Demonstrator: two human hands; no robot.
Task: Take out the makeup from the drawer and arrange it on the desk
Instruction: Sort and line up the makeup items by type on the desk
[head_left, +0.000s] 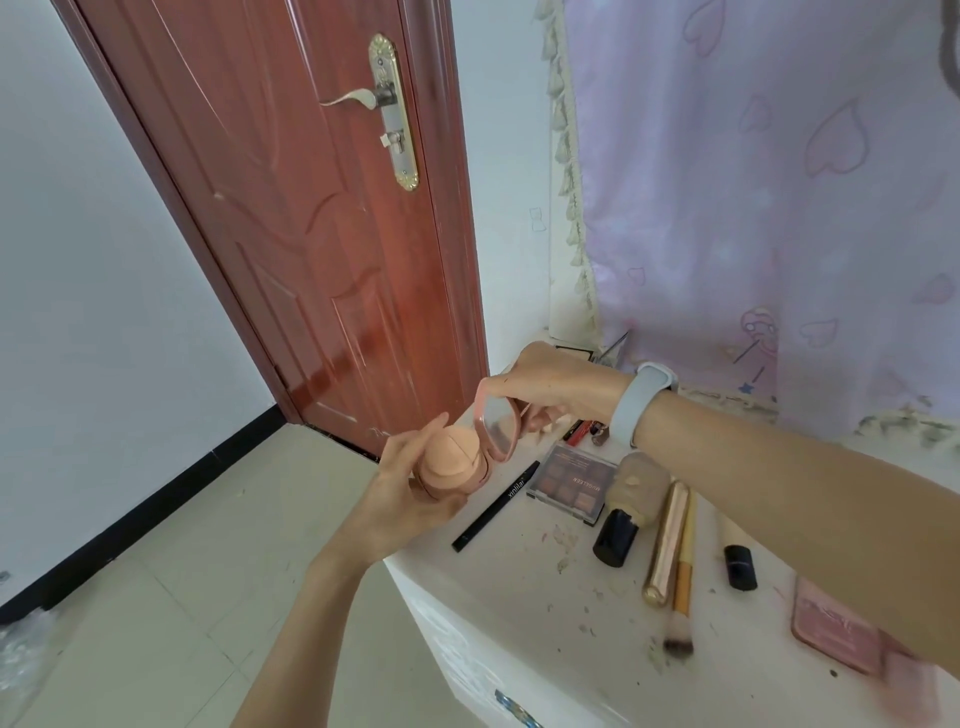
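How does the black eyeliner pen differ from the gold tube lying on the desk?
The slim black eyeliner pen with white lettering is matte and thin; the shiny rose-gold metallic tube is clearly thicker and reflective. The pen lies diagonally near the white desk's left edge, apart from other items; the tube lies steeper, right beside a yellow-handled brush. Both lie flat on the desk, untouched by either hand.

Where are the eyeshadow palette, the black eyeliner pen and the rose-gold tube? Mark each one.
eyeshadow palette (571, 483), head view, on the middle of its clear lid.
black eyeliner pen (498, 504), head view, on its barrel beside the lettering.
rose-gold tube (665, 545), head view, on the middle of its body.
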